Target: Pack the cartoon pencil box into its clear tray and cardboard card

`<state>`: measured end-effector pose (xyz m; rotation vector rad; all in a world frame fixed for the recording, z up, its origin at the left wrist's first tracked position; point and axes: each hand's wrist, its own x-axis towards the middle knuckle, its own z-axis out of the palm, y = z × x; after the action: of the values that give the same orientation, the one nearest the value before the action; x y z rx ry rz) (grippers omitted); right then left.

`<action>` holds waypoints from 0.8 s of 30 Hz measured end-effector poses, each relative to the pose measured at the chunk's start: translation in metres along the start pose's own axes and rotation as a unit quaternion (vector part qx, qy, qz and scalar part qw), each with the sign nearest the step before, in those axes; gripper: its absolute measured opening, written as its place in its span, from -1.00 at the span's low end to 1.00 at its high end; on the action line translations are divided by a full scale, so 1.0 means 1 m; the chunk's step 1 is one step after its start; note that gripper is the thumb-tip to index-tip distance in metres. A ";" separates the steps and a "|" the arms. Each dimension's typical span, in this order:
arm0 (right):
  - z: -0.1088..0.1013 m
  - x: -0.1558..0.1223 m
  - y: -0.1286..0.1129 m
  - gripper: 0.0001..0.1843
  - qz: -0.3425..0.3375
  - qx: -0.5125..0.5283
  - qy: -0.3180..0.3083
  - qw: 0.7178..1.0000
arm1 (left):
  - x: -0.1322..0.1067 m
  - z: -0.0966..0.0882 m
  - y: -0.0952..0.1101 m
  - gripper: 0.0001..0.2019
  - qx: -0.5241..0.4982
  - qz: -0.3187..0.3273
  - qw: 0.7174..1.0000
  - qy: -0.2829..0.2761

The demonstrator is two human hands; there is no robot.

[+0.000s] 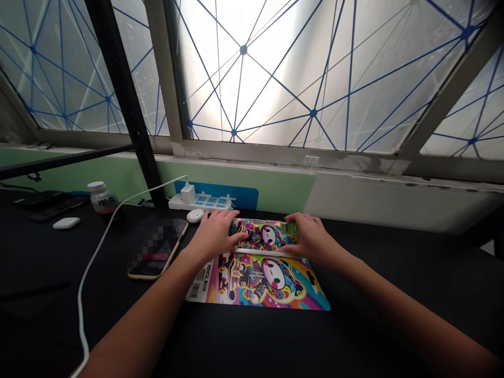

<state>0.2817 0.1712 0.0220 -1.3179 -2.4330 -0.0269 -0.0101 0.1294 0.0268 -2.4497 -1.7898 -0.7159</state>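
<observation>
A colourful pencil box (pixel 255 234) with a cartoon character lies on the black table, its white edge toward me. At its left end is my left hand (pixel 216 233), thumb over the front and fingers along the far side. My right hand (pixel 311 239) grips the right end the same way, near a greenish clear part (pixel 290 229). Just on my side of the box lies a flat printed card (pixel 268 283) with the same cartoon, the words "PENCIL BOX" and a barcode at its left. Whether box and card are joined cannot be seen.
Left of my hands lie a phone (pixel 159 249) and a white earbud case (pixel 195 216). A power strip (pixel 210 202) with a charger (pixel 188 193) stands behind; its white cable (pixel 96 257) runs past my left arm. Farther left are a bottle (pixel 103 199) and a white oval object (pixel 66 223).
</observation>
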 end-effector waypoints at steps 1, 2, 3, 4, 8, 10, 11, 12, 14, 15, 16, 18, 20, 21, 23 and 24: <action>0.000 -0.002 -0.003 -0.37 -0.003 -0.002 0.013 1.000 | 0.000 -0.002 -0.002 -0.45 -0.001 0.004 1.000 0.002; -0.001 -0.004 -0.005 -0.40 -0.008 -0.004 0.024 1.000 | 0.001 -0.005 -0.003 -0.48 -0.003 0.011 1.000 0.004; -0.004 -0.005 -0.007 -0.45 -0.016 -0.007 0.033 0.999 | 0.001 -0.007 -0.003 -0.51 -0.005 0.020 1.000 0.006; -0.008 -0.006 -0.009 -0.51 -0.024 -0.009 0.040 0.999 | 0.001 -0.010 -0.002 -0.54 -0.007 0.030 0.999 0.009; -0.033 -0.019 -0.015 -0.65 -0.089 -0.031 0.112 0.989 | -0.004 -0.029 0.016 -0.63 0.001 0.078 0.995 0.058; -0.044 -0.036 -0.020 -0.65 -0.123 -0.034 0.168 0.978 | -0.016 -0.039 0.029 -0.63 0.002 0.114 0.987 0.111; -0.047 -0.047 -0.022 -0.66 -0.132 -0.028 0.185 0.973 | -0.025 -0.042 0.035 -0.63 -0.003 0.129 0.983 0.134; -0.047 -0.059 -0.026 -0.68 -0.137 -0.017 0.193 0.971 | -0.035 -0.044 0.040 -0.65 -0.009 0.141 0.979 0.146; -0.044 -0.084 -0.033 -0.69 -0.147 0.001 0.190 0.971 | -0.060 -0.041 0.046 -0.66 -0.019 0.152 0.978 0.145; -0.040 -0.095 -0.037 -0.69 -0.158 0.003 0.186 0.970 | -0.073 -0.037 0.048 -0.63 -0.023 0.153 0.978 0.137; -0.036 -0.105 -0.041 -0.68 -0.173 -0.001 0.181 0.968 | -0.086 -0.030 0.047 -0.60 -0.029 0.148 0.980 0.129; -0.029 -0.118 -0.047 -0.68 -0.202 -0.013 0.170 0.964 | -0.108 -0.017 0.044 -0.57 -0.045 0.129 0.984 0.116; -0.022 -0.124 -0.051 -0.68 -0.219 -0.014 0.136 0.966 | -0.124 -0.006 0.038 -0.52 -0.067 0.080 0.991 0.089; -0.020 -0.126 -0.051 -0.66 -0.219 -0.009 0.108 0.970 | -0.130 -0.002 0.036 -0.48 -0.085 0.052 0.993 0.066; -0.017 -0.130 -0.049 -0.58 -0.199 0.008 0.045 0.979 | -0.136 -0.001 0.032 -0.38 -0.128 -0.002 0.992 0.017; -0.017 -0.132 -0.047 -0.52 -0.180 0.020 0.015 0.983 | -0.137 -0.002 0.031 -0.34 -0.149 -0.024 0.989 -0.005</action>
<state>0.3137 0.0352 0.0013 -0.8382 -2.5970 -0.0913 -0.0149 -0.0049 -0.0153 -2.5954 -1.8734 -1.0472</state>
